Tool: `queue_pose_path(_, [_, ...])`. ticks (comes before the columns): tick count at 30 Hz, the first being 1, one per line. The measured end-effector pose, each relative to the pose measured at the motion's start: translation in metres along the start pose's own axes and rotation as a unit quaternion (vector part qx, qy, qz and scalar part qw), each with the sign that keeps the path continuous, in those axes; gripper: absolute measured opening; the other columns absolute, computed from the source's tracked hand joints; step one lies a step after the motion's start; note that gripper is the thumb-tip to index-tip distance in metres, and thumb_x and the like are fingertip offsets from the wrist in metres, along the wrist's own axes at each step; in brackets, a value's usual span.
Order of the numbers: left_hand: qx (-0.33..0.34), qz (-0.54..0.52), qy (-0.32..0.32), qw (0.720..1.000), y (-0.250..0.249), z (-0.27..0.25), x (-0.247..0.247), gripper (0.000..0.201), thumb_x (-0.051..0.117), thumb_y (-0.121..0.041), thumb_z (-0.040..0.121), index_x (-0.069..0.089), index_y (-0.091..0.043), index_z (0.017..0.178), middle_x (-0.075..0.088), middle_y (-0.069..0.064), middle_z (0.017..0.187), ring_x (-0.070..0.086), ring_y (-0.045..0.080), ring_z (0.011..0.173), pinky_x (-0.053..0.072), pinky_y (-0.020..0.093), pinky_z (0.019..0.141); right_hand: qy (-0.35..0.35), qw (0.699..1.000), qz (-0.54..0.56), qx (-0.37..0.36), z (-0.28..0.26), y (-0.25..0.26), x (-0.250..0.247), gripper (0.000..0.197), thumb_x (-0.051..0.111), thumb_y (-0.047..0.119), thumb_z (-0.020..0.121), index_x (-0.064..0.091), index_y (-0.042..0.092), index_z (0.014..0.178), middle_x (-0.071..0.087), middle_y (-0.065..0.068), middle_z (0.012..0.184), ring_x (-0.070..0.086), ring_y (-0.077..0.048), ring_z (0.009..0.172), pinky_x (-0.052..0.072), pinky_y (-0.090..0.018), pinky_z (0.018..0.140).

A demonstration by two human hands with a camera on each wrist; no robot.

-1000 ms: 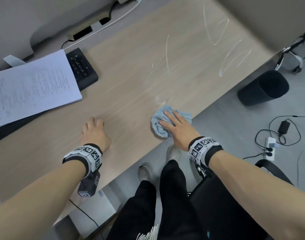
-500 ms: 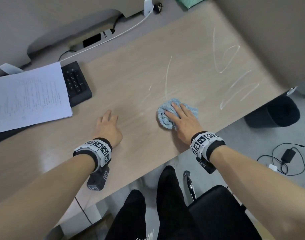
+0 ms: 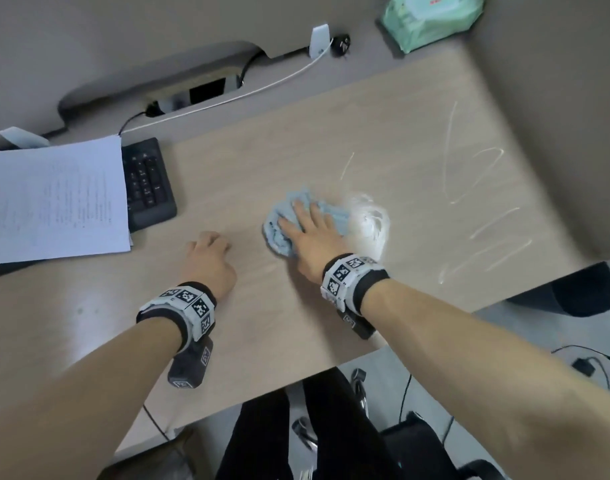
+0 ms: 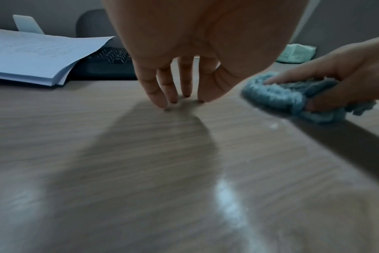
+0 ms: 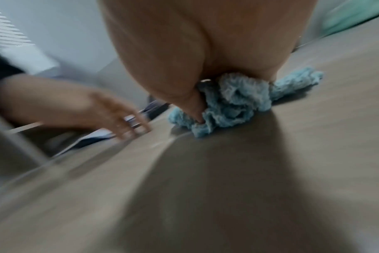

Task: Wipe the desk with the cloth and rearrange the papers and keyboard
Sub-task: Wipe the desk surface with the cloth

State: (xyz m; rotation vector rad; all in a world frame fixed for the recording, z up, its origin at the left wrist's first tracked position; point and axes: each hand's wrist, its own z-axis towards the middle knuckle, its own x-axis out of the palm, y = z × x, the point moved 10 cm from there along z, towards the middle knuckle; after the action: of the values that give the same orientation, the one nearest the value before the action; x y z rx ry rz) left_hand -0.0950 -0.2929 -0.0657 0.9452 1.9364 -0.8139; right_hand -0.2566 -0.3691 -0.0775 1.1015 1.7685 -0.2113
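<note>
A bunched light-blue cloth (image 3: 278, 233) lies mid-desk on the pale wood desk (image 3: 296, 150). My right hand (image 3: 308, 237) presses flat on it with spread fingers, and its thumb sits against the cloth's (image 5: 236, 102) near side. Right beside the cloth is a white smear (image 3: 371, 221), with thin white streaks (image 3: 483, 188) further right. To the cloth's left my left hand (image 3: 210, 258) holds nothing, its fingertips (image 4: 162, 102) resting on the wood. At the far left a stack of printed papers (image 3: 50, 199) lies over a black keyboard (image 3: 147, 181), hiding most of it.
A green pack of wipes (image 3: 431, 15) sits at the desk's back right corner. A white cable (image 3: 262, 88) runs along the back edge near a cable slot. Below the right edge stands a black bin (image 3: 580, 292). My legs and a chair are under the front edge.
My right hand has slid the cloth away from the front edge toward the middle, into the white marks, leaving a smear beside it. My left hand has shifted forward a little.
</note>
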Motion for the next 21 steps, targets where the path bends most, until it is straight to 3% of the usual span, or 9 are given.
queue_pose_path(3, [0.008, 0.003, -0.006, 1.0, 0.001, 0.006, -0.007, 0.04, 0.05, -0.004, 0.083, 0.063, -0.013, 0.12, 0.05, 0.009, 0.132, 0.046, 0.039, 0.11, 0.038, 0.039, 0.095, 0.055, 0.987, -0.067, -0.139, -0.026, 0.072, 0.051, 0.085, 0.056, 0.013, 0.087, 0.009, 0.027, 0.155, -0.016, -0.009, 0.162, -0.015, -0.038, 0.147, -0.001, -0.056, 0.119])
queue_pose_path(6, [0.026, -0.018, -0.006, 0.999, 0.003, 0.015, -0.011, 0.036, 0.049, -0.002, 0.084, 0.066, -0.012, 0.114, 0.054, 0.011, 0.127, 0.048, 0.038, 0.109, 0.041, 0.041, 0.096, 0.053, 0.978, -0.068, -0.191, -0.044, 0.06, 0.058, 0.075, 0.055, 0.012, 0.091, 0.019, 0.03, 0.154, -0.009, -0.005, 0.164, -0.011, -0.034, 0.149, 0.002, -0.054, 0.12])
queue_pose_path(9, [0.033, -0.034, -0.017, 0.999, 0.01, 0.023, -0.019, 0.035, 0.05, -0.001, 0.083, 0.064, -0.01, 0.114, 0.058, 0.013, 0.123, 0.052, 0.037, 0.11, 0.044, 0.042, 0.095, 0.008, 0.993, -0.038, -0.109, -0.036, -0.005, 0.021, 0.081, 0.058, 0.009, 0.088, 0.018, 0.033, 0.154, -0.007, -0.002, 0.164, -0.009, -0.031, 0.15, 0.0, -0.049, 0.121])
queue_pose_path(12, [0.036, -0.044, -0.019, 0.998, 0.022, 0.026, -0.026, 0.039, 0.048, 0.001, 0.083, 0.061, -0.01, 0.119, 0.057, 0.012, 0.126, 0.05, 0.035, 0.113, 0.043, 0.041, 0.099, -0.054, 0.998, 0.019, 0.026, -0.019, -0.058, -0.019, 0.081, 0.056, 0.007, 0.088, 0.017, 0.031, 0.154, -0.006, -0.004, 0.164, -0.005, -0.034, 0.15, 0.008, -0.053, 0.121])
queue_pose_path(15, [0.063, -0.032, -0.004, 0.997, 0.033, 0.026, -0.025, 0.045, 0.047, 0.003, 0.084, 0.057, -0.009, 0.126, 0.05, 0.01, 0.141, 0.043, 0.035, 0.124, 0.035, 0.037, 0.107, -0.047, 0.995, 0.016, 0.087, -0.006, -0.039, -0.017, 0.092, 0.058, 0.005, 0.083, 0.006, 0.028, 0.155, -0.015, -0.011, 0.162, -0.012, -0.041, 0.147, 0.008, -0.059, 0.119])
queue_pose_path(18, [0.062, -0.032, 0.012, 0.998, 0.039, 0.025, -0.02, 0.046, 0.047, 0.001, 0.086, 0.057, -0.009, 0.129, 0.041, 0.005, 0.15, 0.036, 0.036, 0.132, 0.028, 0.035, 0.112, 0.009, 0.999, -0.028, -0.014, -0.025, 0.037, 0.031, 0.1, 0.058, 0.01, 0.081, -0.006, 0.03, 0.155, -0.028, -0.013, 0.158, -0.025, -0.041, 0.143, -0.009, -0.058, 0.117])
queue_pose_path(21, [0.071, -0.027, 0.012, 0.997, 0.037, 0.023, -0.018, 0.046, 0.049, -0.002, 0.085, 0.059, -0.011, 0.129, 0.04, 0.006, 0.151, 0.037, 0.037, 0.131, 0.029, 0.036, 0.112, 0.042, 0.987, -0.054, -0.147, -0.072, 0.094, 0.081, 0.086, 0.06, 0.021, 0.084, 0.012, 0.025, 0.155, -0.016, -0.012, 0.161, -0.018, -0.039, 0.146, -0.007, -0.059, 0.118])
